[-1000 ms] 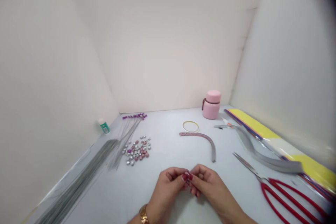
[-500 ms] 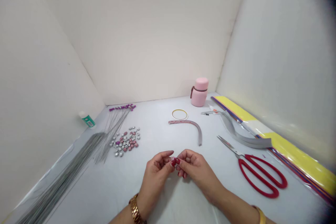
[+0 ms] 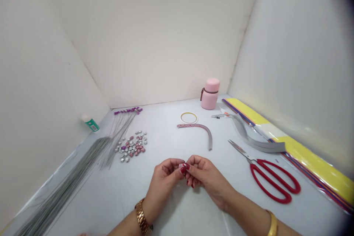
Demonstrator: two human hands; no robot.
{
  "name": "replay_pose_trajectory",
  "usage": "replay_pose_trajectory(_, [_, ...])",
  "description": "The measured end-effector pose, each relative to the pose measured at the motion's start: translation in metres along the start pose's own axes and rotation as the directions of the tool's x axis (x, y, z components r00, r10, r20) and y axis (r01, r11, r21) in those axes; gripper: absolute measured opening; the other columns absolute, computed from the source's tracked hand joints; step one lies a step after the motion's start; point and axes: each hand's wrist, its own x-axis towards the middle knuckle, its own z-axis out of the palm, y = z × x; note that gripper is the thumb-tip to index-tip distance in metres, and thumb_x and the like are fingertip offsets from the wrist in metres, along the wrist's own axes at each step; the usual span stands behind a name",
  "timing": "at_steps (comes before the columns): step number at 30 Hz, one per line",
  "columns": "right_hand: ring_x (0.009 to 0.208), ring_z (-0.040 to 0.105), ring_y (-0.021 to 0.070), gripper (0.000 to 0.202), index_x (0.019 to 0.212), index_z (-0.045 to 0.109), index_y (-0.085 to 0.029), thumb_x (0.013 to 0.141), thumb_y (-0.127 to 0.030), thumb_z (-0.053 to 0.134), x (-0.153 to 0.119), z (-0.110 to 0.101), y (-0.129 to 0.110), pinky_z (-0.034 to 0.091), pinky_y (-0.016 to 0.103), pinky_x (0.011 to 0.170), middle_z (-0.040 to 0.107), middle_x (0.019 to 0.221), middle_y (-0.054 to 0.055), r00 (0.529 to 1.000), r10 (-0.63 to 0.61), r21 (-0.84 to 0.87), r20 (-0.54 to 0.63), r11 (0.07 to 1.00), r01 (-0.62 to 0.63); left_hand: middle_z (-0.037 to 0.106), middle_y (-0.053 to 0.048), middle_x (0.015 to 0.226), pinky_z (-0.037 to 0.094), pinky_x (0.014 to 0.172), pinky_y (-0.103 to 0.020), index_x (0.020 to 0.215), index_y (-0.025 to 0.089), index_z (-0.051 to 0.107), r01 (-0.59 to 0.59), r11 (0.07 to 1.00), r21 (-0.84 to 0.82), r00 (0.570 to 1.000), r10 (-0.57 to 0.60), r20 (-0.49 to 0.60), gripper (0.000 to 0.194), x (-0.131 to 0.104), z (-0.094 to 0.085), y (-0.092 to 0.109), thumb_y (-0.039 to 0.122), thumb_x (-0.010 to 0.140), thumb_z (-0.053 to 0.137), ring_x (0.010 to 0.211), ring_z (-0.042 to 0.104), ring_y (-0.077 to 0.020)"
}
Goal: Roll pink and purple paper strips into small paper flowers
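Close together at the front middle, both hands pinch one tiny silvery-pink piece [image 3: 181,165], which looks like a folded paper star; the fingertips cover most of it. My left hand [image 3: 166,177] is closed on its left side with thumb and forefinger. From the right, my right hand [image 3: 204,173] grips it the same way, other fingers curled underneath. Left of the hands lies a pile of small silver and pink paper stars [image 3: 132,148], one of them purple. Beyond the hands lies a curved pink-and-silver paper strip [image 3: 203,128].
Red-handled scissors [image 3: 267,177] lie at right, near silver strips [image 3: 257,144] and yellow sheets in plastic [image 3: 301,155]. Behind are a tape ring [image 3: 189,122] and pink flask [image 3: 209,99]. At left are wires [image 3: 69,177], purple-tipped stems [image 3: 128,111] and a glue stick [image 3: 92,124].
My left forefinger has come down onto the small piece, and the fingertips of both hands are closer together. The view has tilted slightly; the things on the table have stayed put.
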Motion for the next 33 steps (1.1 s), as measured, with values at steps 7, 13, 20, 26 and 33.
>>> replay_pose_trajectory(7, [0.046,0.053,0.0073,0.027,0.070,0.055,-0.013,0.072,-0.039,0.062,0.002,-0.007,0.002,0.033,0.017,0.043,0.061,0.059,0.000,0.991,0.082,0.000,0.106,0.997,-0.082,0.060,-0.002,0.060,0.041,0.058,-0.025,0.078,0.011,0.061,0.010,0.996,0.084,0.997,-0.016,0.070,0.013,0.002,-0.008,-0.003,0.023,0.073,0.061,0.057,0.054,-0.0118])
replay_pose_trajectory(13, [0.050,0.053,0.0078,0.027,0.071,0.059,-0.012,0.076,-0.039,0.057,0.001,-0.006,0.001,0.037,0.019,0.048,0.061,0.059,0.001,0.996,-0.040,-0.135,0.075,0.990,0.050,0.060,-0.003,0.070,0.042,0.062,-0.025,0.089,0.013,0.059,-0.026,0.983,0.179,1.000,0.024,0.010,0.020,0.003,-0.011,-0.009,0.028,0.077,0.057,0.064,0.054,-0.0126])
replay_pose_trajectory(20, [0.053,0.054,0.0096,0.030,0.071,0.058,-0.013,0.077,-0.042,0.054,-0.002,-0.001,0.002,0.038,0.021,0.050,0.061,0.062,0.002,0.992,-0.119,-0.264,0.033,0.957,0.123,0.053,0.001,0.060,0.036,0.054,-0.022,0.068,0.016,0.053,-0.158,0.740,0.654,0.969,0.245,-0.042,0.022,-0.005,-0.009,-0.004,0.029,0.083,0.043,0.056,0.046,-0.0119])
replay_pose_trajectory(26, [0.045,0.055,0.0102,0.040,0.073,0.047,-0.015,0.083,-0.051,0.034,-0.004,0.002,0.006,0.036,0.019,0.043,0.061,0.055,0.002,0.987,0.115,-0.115,0.108,0.988,-0.103,0.049,0.000,0.062,0.035,0.055,-0.023,0.066,0.018,0.046,-0.294,0.480,0.827,0.936,0.319,0.148,0.024,-0.007,-0.009,-0.007,0.021,0.087,0.034,0.058,0.045,-0.0129])
replay_pose_trajectory(33, [0.036,0.048,0.0062,0.036,0.068,0.044,-0.017,0.084,-0.047,0.033,-0.006,0.006,0.006,0.029,0.016,0.037,0.050,0.049,-0.004,0.969,0.164,-0.097,0.185,0.984,-0.148,0.051,-0.002,0.057,0.034,0.055,-0.027,0.061,0.021,0.047,-0.315,0.583,0.749,0.946,0.261,0.194,0.029,-0.009,-0.006,-0.008,0.022,0.087,0.032,0.054,0.047,-0.0156])
